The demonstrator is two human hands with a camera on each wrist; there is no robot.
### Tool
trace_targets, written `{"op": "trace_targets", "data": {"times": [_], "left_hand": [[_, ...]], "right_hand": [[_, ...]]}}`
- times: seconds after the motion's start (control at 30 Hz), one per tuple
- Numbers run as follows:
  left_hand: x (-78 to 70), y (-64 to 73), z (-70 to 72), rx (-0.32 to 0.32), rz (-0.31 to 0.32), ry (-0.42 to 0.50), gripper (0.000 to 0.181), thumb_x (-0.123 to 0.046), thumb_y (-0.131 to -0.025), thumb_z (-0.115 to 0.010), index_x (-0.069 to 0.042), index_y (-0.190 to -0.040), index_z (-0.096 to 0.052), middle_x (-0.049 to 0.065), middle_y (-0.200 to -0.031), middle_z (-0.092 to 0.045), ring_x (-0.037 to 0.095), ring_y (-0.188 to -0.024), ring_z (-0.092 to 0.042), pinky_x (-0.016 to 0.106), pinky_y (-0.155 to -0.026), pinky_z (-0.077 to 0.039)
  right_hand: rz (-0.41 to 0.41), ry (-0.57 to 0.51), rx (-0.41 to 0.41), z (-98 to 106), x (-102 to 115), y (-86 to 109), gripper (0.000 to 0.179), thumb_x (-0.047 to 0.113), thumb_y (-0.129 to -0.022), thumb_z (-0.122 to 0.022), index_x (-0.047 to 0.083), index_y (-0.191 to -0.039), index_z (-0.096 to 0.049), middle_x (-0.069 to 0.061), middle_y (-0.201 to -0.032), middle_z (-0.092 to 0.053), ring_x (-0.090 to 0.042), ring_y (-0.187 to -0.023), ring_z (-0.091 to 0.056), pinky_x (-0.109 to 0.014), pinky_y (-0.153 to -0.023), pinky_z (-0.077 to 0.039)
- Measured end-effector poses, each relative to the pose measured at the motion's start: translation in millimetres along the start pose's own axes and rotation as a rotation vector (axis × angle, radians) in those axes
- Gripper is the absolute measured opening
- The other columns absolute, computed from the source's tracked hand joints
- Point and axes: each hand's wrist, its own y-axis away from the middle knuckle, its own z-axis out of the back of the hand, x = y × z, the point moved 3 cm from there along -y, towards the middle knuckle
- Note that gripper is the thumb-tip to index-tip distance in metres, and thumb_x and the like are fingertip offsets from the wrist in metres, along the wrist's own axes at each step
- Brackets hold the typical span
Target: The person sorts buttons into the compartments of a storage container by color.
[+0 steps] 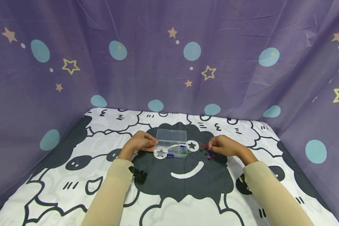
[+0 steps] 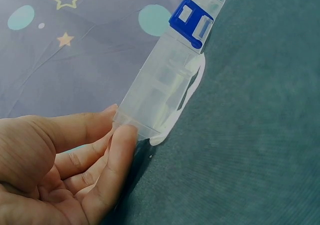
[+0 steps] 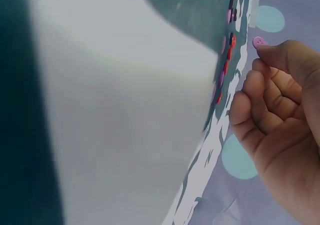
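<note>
Right grip [image 3: 280,110] pinching a pink button [image 3: 258,42] and left grip [image 2: 70,160] pinching the clear box [image 2: 152,92], pick-up seems in hand, next likely calling for a steady carry boxward.

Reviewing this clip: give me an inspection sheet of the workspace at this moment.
Surface: black-and-white cartoon-print cloth.
Job's things: clear compartment box, its lid open on the far side, blue latch on the near side; small green contents, too small to identify. Loose buttons, red, pink and dark, lie scattered right of the box.
Clutter: nothing seen.
Left hand: grips the box's left end.
Right hand: holds a pink button at its thumb tip, above the cloth.
Cables: nothing seen.
Surroundings: purple curtain with stars and pale blue ovals, behind and at both sides.
</note>
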Motion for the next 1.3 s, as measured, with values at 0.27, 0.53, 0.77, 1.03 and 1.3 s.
{"op": "trace_targets", "data": {"times": [0.27,0.53,0.77,1.03,1.3], "left_hand": [[0.8,-0.5,-0.1,-0.001,0.006,0.000,0.017,-0.001,-0.093,-0.074,0.007,-0.108,-0.074,0.015,-0.092,-0.070,0.018,-0.068,-0.072,0.032,-0.069,-0.066],[-0.5,-0.5,0.4,0.004,0.000,0.008,0.016,0.001,-0.093,-0.074,0.007,-0.108,-0.074,0.015,-0.090,-0.070,0.017,-0.067,-0.072,0.032,-0.068,-0.066],[0.5,-0.8,-0.1,0.000,0.004,0.003,0.016,0.000,-0.093,-0.074,0.007,-0.108,-0.074,0.015,-0.090,-0.070,0.017,-0.067,-0.072,0.031,-0.068,-0.066],[0.7,-0.6,0.0,0.008,-0.004,-0.001,0.019,-0.001,-0.093,-0.075,0.008,-0.109,-0.073,0.016,-0.092,-0.070,0.019,-0.070,-0.073,0.033,-0.069,-0.066],[-0.9,0.1,0.0,0.000,0.000,-0.007,0.018,-0.002,-0.092,-0.076,0.007,-0.108,-0.074,0.017,-0.093,-0.069,0.020,-0.070,-0.074,0.033,-0.070,-0.066]], "right_hand": [[0.033,0.019,-0.019,-5,9,-11.1,0.010,0.001,-0.098,-0.061,0.003,-0.092,-0.068,0.012,-0.065,-0.052,-0.002,-0.054,-0.044,-0.020,-0.050,-0.037],[0.034,-0.022,-0.010,-6,21,-20.5,0.010,0.001,-0.099,-0.061,0.000,-0.095,-0.069,0.002,-0.070,-0.062,-0.003,-0.057,-0.048,-0.020,-0.052,-0.040],[0.075,0.000,-0.009,-12,29,-30.9,0.009,-0.001,-0.096,-0.061,0.000,-0.093,-0.069,0.011,-0.066,-0.054,-0.001,-0.054,-0.044,-0.019,-0.051,-0.037],[0.116,0.065,0.013,-19,38,-43.2,0.010,0.000,-0.095,-0.062,0.004,-0.092,-0.071,0.012,-0.067,-0.057,0.000,-0.055,-0.043,-0.019,-0.052,-0.039],[0.119,0.079,0.030,-23,49,-52.4,0.011,0.003,-0.098,-0.062,0.005,-0.093,-0.071,0.014,-0.065,-0.053,0.000,-0.055,-0.040,-0.020,-0.054,-0.038]]}}
